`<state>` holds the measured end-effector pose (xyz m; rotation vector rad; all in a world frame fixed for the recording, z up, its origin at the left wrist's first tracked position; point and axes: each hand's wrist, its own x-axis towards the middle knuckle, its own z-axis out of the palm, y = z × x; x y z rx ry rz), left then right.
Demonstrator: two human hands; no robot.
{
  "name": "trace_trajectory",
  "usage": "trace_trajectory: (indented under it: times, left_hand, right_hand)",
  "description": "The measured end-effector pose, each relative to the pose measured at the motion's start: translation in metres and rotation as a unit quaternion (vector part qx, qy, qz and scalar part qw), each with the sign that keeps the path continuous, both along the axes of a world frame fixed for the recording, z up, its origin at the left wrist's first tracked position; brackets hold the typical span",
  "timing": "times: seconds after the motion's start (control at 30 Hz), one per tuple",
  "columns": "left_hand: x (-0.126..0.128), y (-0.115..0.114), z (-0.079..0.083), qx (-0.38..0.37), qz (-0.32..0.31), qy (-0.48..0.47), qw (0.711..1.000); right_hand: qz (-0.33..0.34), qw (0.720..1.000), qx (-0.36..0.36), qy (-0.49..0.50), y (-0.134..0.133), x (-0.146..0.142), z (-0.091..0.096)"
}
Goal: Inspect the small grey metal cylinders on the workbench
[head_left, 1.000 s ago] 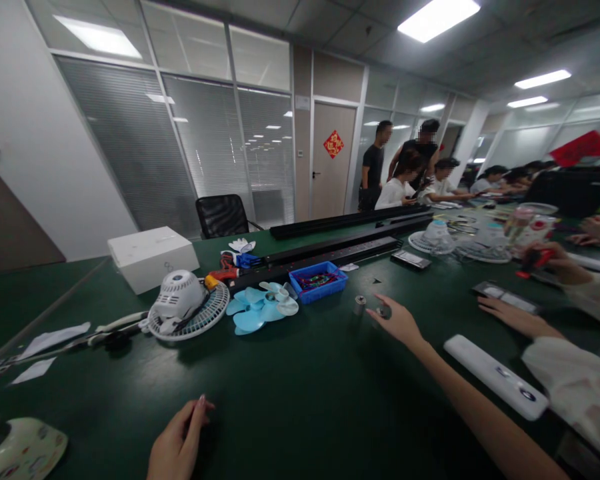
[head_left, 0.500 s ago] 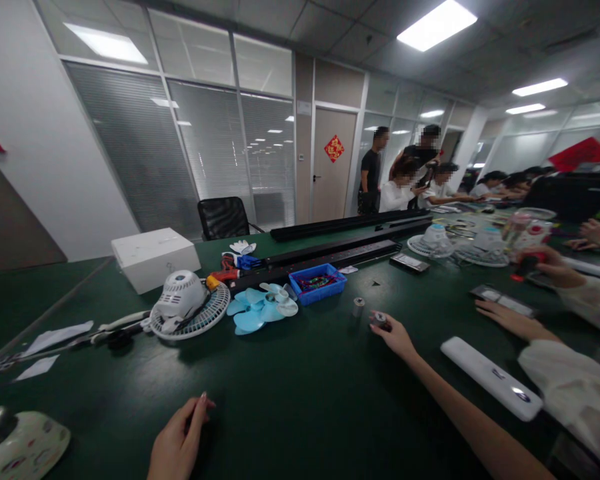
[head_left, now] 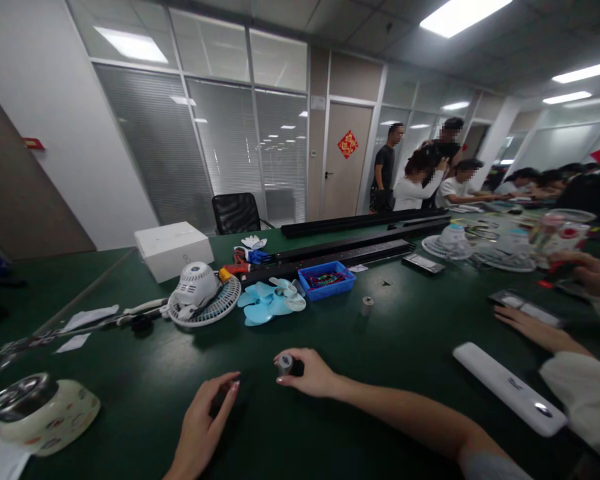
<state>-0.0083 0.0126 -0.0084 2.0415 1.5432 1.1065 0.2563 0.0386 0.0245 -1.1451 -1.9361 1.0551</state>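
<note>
My right hand (head_left: pixel 313 375) holds a small grey metal cylinder (head_left: pixel 285 362) between thumb and fingers, low over the green table in front of me. To its left is my left hand (head_left: pixel 207 413), with nothing visible in it; its fingers are bent and the thumb stands a little apart from them. A similar metal cylinder (head_left: pixel 367 305) stands upright on the table, farther off to the right. Beyond my hands lie light blue fan blades (head_left: pixel 267 303) and a blue bin (head_left: pixel 327 283) with coloured wires.
A white fan housing with a grille (head_left: pixel 200 297) and a white box (head_left: pixel 174 250) are at the left. A cream appliance base (head_left: pixel 55 417) sits near left. At right lies a long white case (head_left: pixel 509 388), beside a co-worker's hands (head_left: pixel 543 328). Black rails (head_left: pixel 350 253) stretch across the back.
My right hand has brought the metal cylinder back from beside the other one, left and toward me. My left hand has moved up and right, its fingers opening. The view has shifted slightly.
</note>
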Motion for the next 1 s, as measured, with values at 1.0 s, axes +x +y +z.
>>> trace_trajectory:
  times: [1.0]
  left_hand:
    - [0.01, 0.016, 0.024, 0.051, -0.009, 0.06, 0.997]
  right_hand:
    - [0.036, 0.994, 0.104, -0.03, 0.012, -0.031, -0.034]
